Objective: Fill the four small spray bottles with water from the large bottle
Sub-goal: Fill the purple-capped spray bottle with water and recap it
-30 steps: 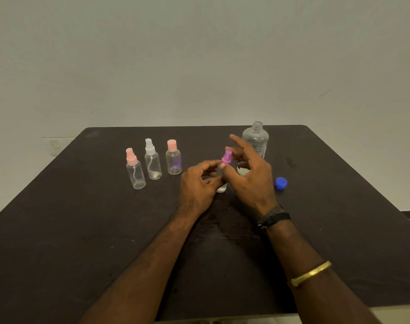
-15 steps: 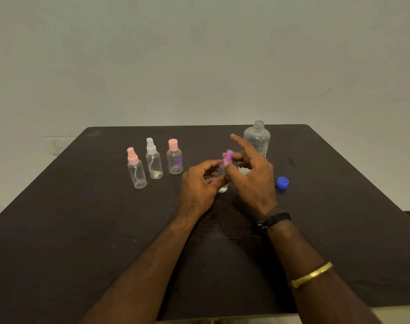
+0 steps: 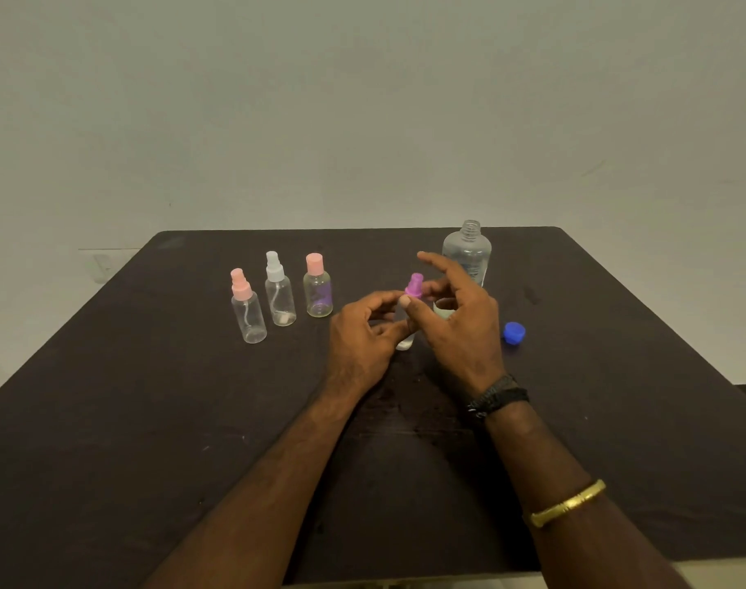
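My left hand [image 3: 365, 337] grips the clear body of a small spray bottle [image 3: 405, 343] standing at the table's middle. My right hand [image 3: 458, 320] pinches its purple spray top [image 3: 414, 285] between thumb and a finger, the other fingers spread above. Three more small bottles stand in a row to the left: one with a pink sprayer [image 3: 248, 308], one with a white sprayer [image 3: 279, 291] and one with a pink cap [image 3: 317, 286]. The large clear bottle [image 3: 467, 252] stands uncapped behind my right hand. Its blue cap [image 3: 514, 332] lies on the table to the right.
Everything sits on a dark brown table [image 3: 150, 418] against a plain pale wall. A small pale cap or ring [image 3: 443, 309] lies partly hidden under my right hand. Damp spots mark the table surface between my forearms.
My right hand's fingers have shifted slightly round the purple spray top, which sits a bit differently. My left hand keeps its hold on the bottle. Nothing else has moved.
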